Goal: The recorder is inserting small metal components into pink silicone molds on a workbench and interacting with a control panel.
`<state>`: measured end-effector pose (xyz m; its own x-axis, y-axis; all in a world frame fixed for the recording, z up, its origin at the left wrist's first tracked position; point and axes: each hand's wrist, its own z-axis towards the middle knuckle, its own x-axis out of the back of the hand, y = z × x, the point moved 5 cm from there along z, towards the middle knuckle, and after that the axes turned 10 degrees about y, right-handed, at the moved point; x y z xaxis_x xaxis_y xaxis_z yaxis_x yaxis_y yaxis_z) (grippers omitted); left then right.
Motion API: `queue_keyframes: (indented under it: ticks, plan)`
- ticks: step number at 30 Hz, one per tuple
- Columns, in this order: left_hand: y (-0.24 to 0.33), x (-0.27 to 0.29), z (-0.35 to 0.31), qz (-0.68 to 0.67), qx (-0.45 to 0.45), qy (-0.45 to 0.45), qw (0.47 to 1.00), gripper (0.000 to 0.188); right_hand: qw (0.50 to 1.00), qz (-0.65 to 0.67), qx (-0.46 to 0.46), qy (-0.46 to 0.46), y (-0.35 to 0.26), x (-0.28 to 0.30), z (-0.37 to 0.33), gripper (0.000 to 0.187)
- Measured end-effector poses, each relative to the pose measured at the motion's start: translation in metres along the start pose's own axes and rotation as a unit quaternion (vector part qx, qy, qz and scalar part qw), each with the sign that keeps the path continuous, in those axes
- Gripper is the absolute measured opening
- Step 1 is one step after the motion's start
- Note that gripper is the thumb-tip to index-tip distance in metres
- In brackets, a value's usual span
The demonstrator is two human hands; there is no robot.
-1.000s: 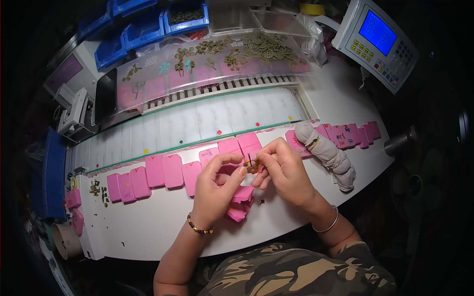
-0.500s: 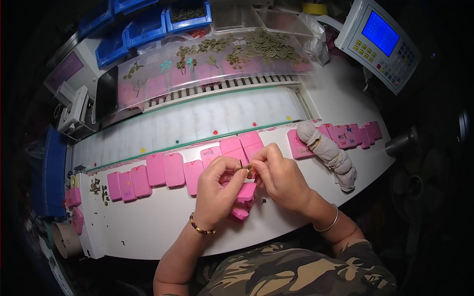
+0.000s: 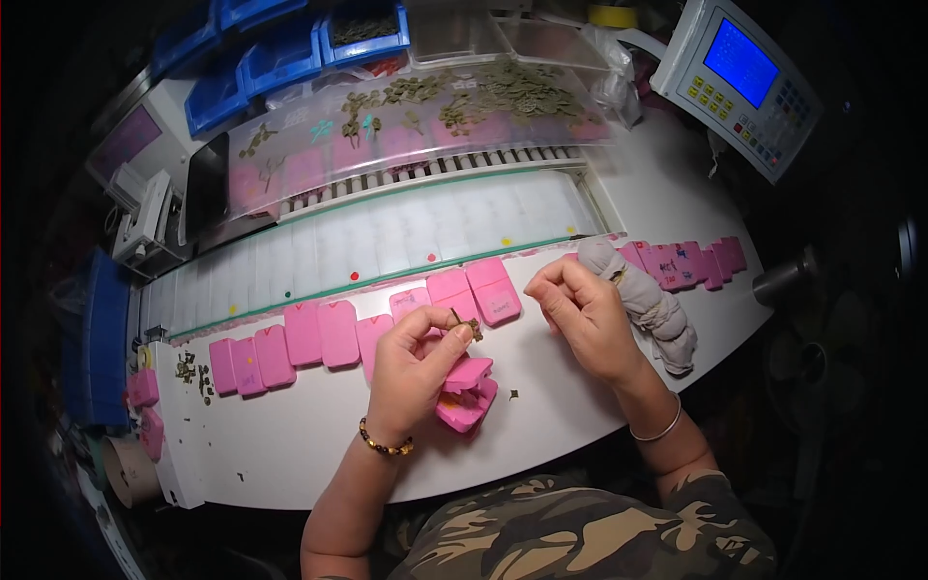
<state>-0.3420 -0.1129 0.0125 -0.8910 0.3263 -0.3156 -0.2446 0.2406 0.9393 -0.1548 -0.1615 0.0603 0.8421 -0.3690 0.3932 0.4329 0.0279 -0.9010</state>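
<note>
My left hand (image 3: 414, 365) pinches a small olive-green piece (image 3: 472, 330) with a thin stem between thumb and forefinger. Right below it, a pink mold block (image 3: 468, 410) lies on the table with its halves parted. My right hand (image 3: 586, 319) hovers to the right, apart from the piece. Its fingers are curled and closed; whatever they might hold is hidden. A tiny dark fragment (image 3: 514, 394) rests on the white table (image 3: 319, 435) beside the parted block.
More pink blocks (image 3: 339, 333) stand in a row before a glass-edged conveyor (image 3: 396, 232). Behind it, a clear sheet (image 3: 319, 164) carries many olive-green pieces (image 3: 532, 94). A tied grey cloth bundle (image 3: 643, 304) lies at right, below a control panel (image 3: 739, 82). Blue bins (image 3: 280, 58) line the back.
My right hand has drawn away to the right from the olive-green piece. My left hand keeps it and has shifted slightly left. Coloured dots along the conveyor have moved left.
</note>
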Motion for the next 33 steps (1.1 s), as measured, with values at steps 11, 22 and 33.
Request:
queue_keyframes:
  ticks: [11,22,33]
  plan:
    - [-0.005,-0.004,-0.005,0.095,0.034,-0.086,0.991,0.012,0.950,-0.088,0.284,-0.099,-0.035,-0.029,-0.002,0.017]
    - [-0.004,-0.008,-0.008,-0.003,0.083,-0.147,0.986,0.011,0.888,-0.184,0.406,-0.113,-0.040,-0.023,-0.008,0.014]
    - [-0.005,-0.013,-0.010,0.100,0.044,-0.135,0.985,0.012,0.996,0.062,0.050,-0.033,-0.010,-0.016,0.004,0.007]
